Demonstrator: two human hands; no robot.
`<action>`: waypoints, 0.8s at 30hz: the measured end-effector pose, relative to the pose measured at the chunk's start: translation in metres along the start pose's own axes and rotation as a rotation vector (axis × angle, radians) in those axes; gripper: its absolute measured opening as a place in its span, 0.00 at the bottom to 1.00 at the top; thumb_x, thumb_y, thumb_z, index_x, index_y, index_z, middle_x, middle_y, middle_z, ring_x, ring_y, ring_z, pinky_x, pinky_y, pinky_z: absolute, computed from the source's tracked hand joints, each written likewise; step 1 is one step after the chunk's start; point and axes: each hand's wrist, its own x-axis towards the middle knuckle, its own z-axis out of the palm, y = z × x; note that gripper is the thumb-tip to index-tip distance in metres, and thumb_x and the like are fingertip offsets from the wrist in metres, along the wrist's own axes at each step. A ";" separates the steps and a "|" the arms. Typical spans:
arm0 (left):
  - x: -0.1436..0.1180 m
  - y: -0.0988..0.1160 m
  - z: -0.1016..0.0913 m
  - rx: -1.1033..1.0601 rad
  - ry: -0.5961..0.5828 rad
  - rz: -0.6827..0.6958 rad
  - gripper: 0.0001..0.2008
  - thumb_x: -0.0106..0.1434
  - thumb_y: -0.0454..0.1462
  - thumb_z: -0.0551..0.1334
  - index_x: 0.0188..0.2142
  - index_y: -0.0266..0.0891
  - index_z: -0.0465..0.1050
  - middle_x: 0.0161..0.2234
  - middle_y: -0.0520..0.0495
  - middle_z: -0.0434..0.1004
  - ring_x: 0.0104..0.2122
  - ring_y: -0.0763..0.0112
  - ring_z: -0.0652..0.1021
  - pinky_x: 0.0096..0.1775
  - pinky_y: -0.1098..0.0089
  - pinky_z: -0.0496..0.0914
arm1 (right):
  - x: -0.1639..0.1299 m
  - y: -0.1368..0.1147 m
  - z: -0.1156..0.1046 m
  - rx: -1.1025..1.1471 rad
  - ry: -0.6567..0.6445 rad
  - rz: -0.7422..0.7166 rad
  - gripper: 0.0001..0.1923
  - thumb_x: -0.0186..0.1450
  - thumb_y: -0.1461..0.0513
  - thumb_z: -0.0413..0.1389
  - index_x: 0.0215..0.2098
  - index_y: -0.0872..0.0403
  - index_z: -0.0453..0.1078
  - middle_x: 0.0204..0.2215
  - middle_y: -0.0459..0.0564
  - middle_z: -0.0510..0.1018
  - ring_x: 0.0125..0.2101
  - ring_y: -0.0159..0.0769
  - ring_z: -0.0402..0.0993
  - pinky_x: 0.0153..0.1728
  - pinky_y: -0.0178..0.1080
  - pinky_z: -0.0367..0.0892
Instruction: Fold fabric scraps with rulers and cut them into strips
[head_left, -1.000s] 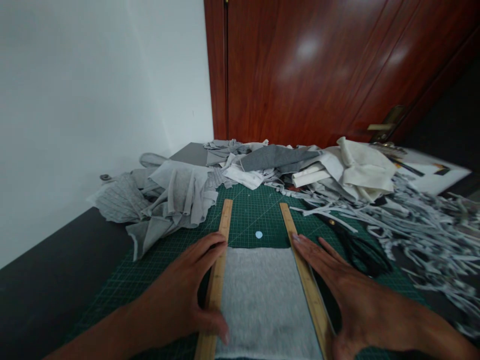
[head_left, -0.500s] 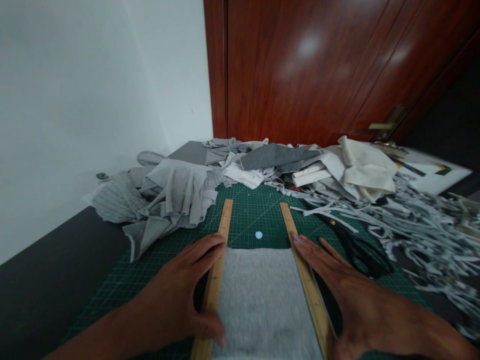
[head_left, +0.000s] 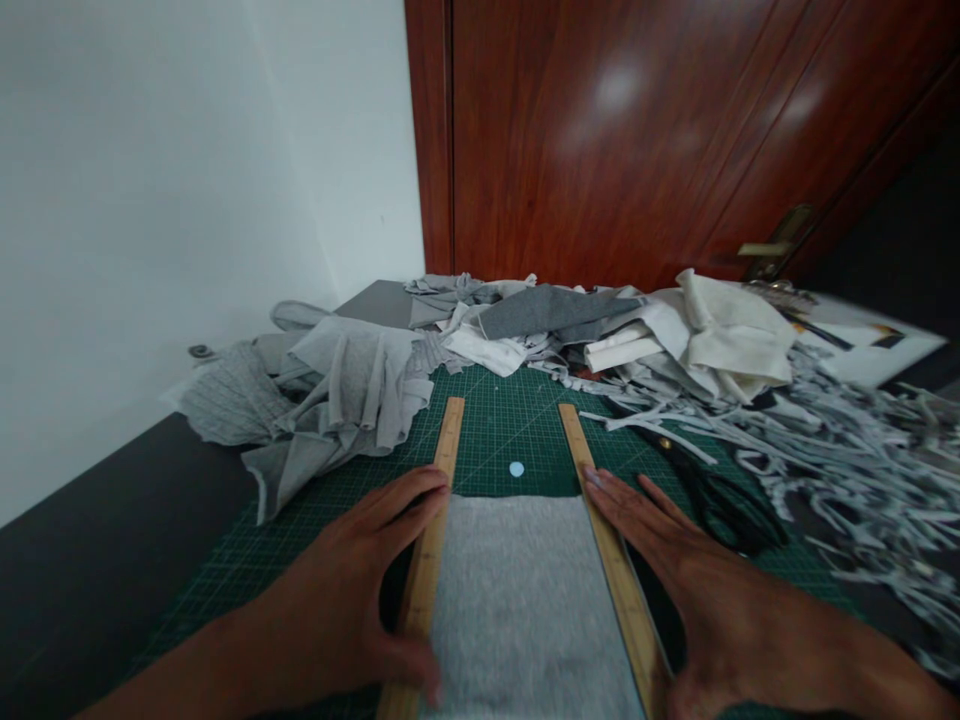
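Observation:
A piece of light grey knit fabric [head_left: 525, 600] lies flat on a green cutting mat [head_left: 510, 430], between two wooden rulers. On the left ruler [head_left: 429, 560], my left hand [head_left: 337, 590] rests its fingertips near the fabric's top corner. Its thumb is stretched apart, over the ruler's lower part by the fabric edge. My right hand [head_left: 690, 590] lies with extended fingers against the right ruler [head_left: 619, 570]; its thumb side is low, by the ruler's near end. Both hands are open, touching the rulers without wrapping round them. The rulers' near ends run out of view.
Black scissors [head_left: 720, 500] lie right of my right hand. Many grey fabric strips [head_left: 862, 480] heap at the right. Crumpled grey cloth [head_left: 337, 390] sits at the left, with cream cloth [head_left: 739, 340] at the back. A pale round dot [head_left: 517, 469] lies beyond the fabric.
My left hand and the left ruler have shifted very slightly left, and the left thumb has moved a little off the fabric. My right hand stays on its ruler.

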 end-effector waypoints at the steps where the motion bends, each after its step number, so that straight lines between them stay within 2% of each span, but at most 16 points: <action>1: 0.000 0.000 -0.002 0.002 -0.013 0.003 0.66 0.46 0.57 0.79 0.76 0.53 0.46 0.76 0.40 0.50 0.71 0.37 0.62 0.69 0.42 0.61 | 0.000 0.000 0.000 -0.003 0.002 -0.003 0.82 0.43 0.46 0.76 0.79 0.55 0.28 0.79 0.56 0.31 0.76 0.64 0.26 0.73 0.62 0.20; 7: -0.002 0.003 -0.011 -0.020 -0.100 -0.004 0.71 0.44 0.56 0.79 0.77 0.53 0.39 0.78 0.40 0.43 0.73 0.38 0.57 0.70 0.42 0.57 | -0.002 -0.001 0.000 -0.004 -0.007 0.008 0.82 0.43 0.46 0.76 0.79 0.52 0.26 0.79 0.53 0.30 0.76 0.64 0.25 0.73 0.63 0.20; 14: -0.002 0.006 -0.014 -0.043 -0.140 0.015 0.73 0.43 0.58 0.79 0.78 0.50 0.38 0.78 0.39 0.41 0.74 0.38 0.54 0.71 0.43 0.54 | -0.001 -0.007 -0.003 -0.012 -0.058 0.079 0.91 0.35 0.40 0.78 0.78 0.51 0.24 0.79 0.52 0.26 0.75 0.67 0.21 0.72 0.63 0.20; 20: -0.002 0.001 -0.012 -0.080 -0.172 0.032 0.75 0.42 0.61 0.79 0.78 0.48 0.36 0.78 0.38 0.39 0.74 0.37 0.52 0.72 0.44 0.52 | 0.001 -0.022 -0.010 -0.052 -0.099 0.120 0.88 0.38 0.49 0.80 0.78 0.54 0.24 0.79 0.57 0.27 0.75 0.69 0.24 0.73 0.64 0.24; 24: -0.001 -0.001 -0.011 -0.086 -0.191 0.016 0.76 0.41 0.64 0.77 0.78 0.48 0.36 0.78 0.39 0.37 0.74 0.38 0.51 0.72 0.44 0.51 | -0.003 -0.012 -0.003 -0.091 -0.045 0.073 0.87 0.40 0.49 0.80 0.78 0.50 0.24 0.79 0.55 0.28 0.75 0.71 0.28 0.73 0.66 0.30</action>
